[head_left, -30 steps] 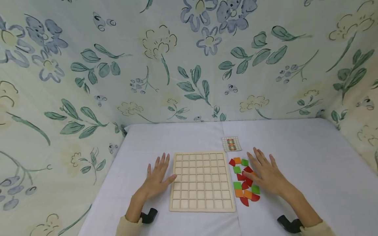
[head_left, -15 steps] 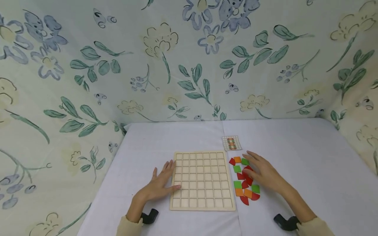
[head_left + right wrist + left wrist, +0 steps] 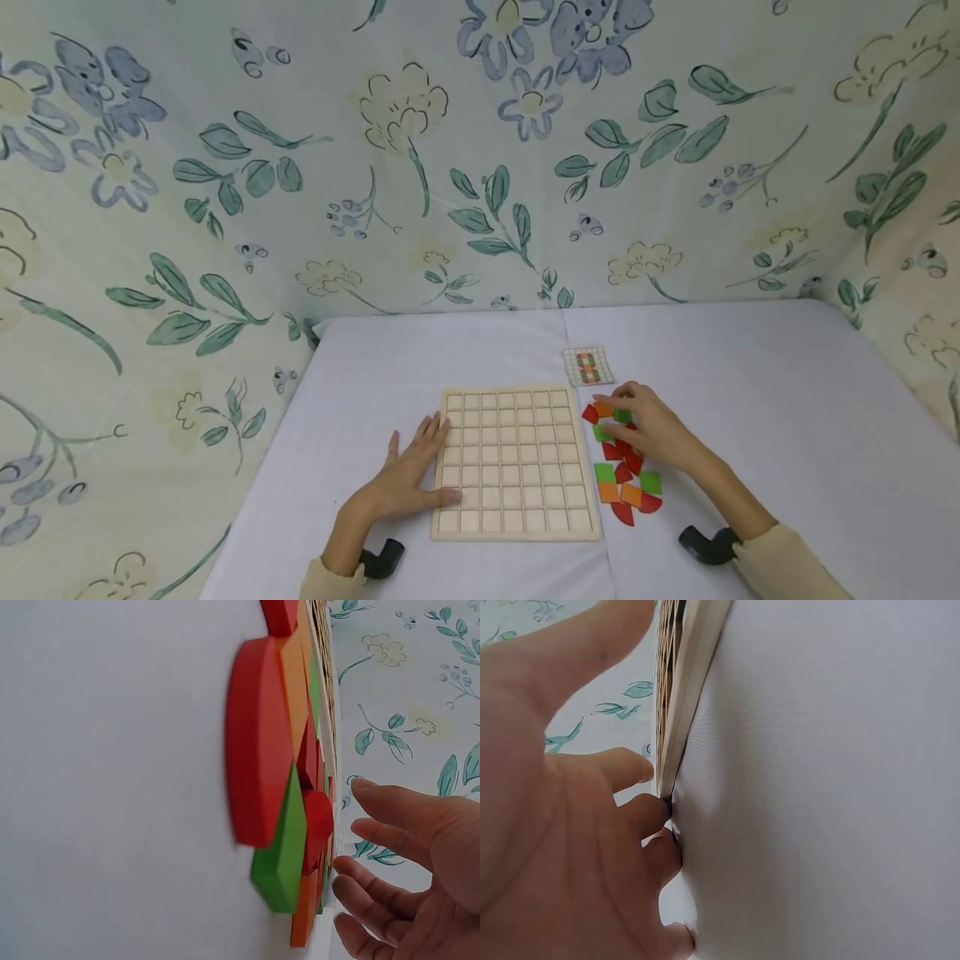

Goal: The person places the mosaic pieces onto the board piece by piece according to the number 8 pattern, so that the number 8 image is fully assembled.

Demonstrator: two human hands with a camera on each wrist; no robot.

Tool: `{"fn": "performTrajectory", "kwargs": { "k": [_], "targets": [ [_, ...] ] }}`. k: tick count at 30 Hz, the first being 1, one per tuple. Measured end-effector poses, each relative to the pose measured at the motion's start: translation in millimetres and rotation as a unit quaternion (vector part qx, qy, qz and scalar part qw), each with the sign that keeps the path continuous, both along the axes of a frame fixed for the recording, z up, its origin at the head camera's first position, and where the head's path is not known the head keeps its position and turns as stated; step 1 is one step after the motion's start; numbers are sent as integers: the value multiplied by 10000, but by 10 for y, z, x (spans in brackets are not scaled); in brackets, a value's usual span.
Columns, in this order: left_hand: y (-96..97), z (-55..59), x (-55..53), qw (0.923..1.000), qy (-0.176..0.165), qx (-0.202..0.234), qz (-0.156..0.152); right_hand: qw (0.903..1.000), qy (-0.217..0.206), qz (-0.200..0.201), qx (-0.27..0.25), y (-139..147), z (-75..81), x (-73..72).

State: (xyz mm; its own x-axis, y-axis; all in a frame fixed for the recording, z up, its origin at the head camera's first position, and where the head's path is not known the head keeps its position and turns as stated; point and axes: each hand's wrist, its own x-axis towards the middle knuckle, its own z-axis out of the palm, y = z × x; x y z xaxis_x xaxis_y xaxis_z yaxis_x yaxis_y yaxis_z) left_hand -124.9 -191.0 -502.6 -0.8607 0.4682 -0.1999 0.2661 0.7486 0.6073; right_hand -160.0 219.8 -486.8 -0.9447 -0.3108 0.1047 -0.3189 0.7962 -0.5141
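Note:
A pale wooden grid board (image 3: pixel 517 463) lies in the middle of the white table. My left hand (image 3: pixel 405 483) rests at its left edge, thumb over the lower left cells; the left wrist view shows the fingertips (image 3: pixel 654 862) right at the board's side. To the right of the board is a loose cluster of flat pieces: red rounded pieces (image 3: pixel 622 513), orange squares (image 3: pixel 608 492) and green squares (image 3: pixel 650 483). Above the cluster's far end hovers my right hand (image 3: pixel 656 427), bent fingers and thumb apart, partly covering some pieces. Nothing shows between them in the right wrist view.
A small pattern card (image 3: pixel 588 367) with a printed grid and coloured figure lies behind the pieces. Black curved devices (image 3: pixel 708 546) sit at both wrists. A floral curtain (image 3: pixel 480 167) hangs behind the table.
My left hand has come in to the board's left edge and its thumb has slid lower. My right hand has moved left over the far pieces, its fingers bending more.

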Motion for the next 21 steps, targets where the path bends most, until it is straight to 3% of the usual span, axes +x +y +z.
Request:
{"fn": "performTrajectory", "kwargs": {
  "k": [11,21],
  "targets": [
    [20,7,20,9997,186,-33,-140,9984,-501,-133,204,-81,-12,-93],
    [-30,6,20,9998,128,-62,-157,9985,-516,-120,99,-113,-1,-237]
  ]
}}
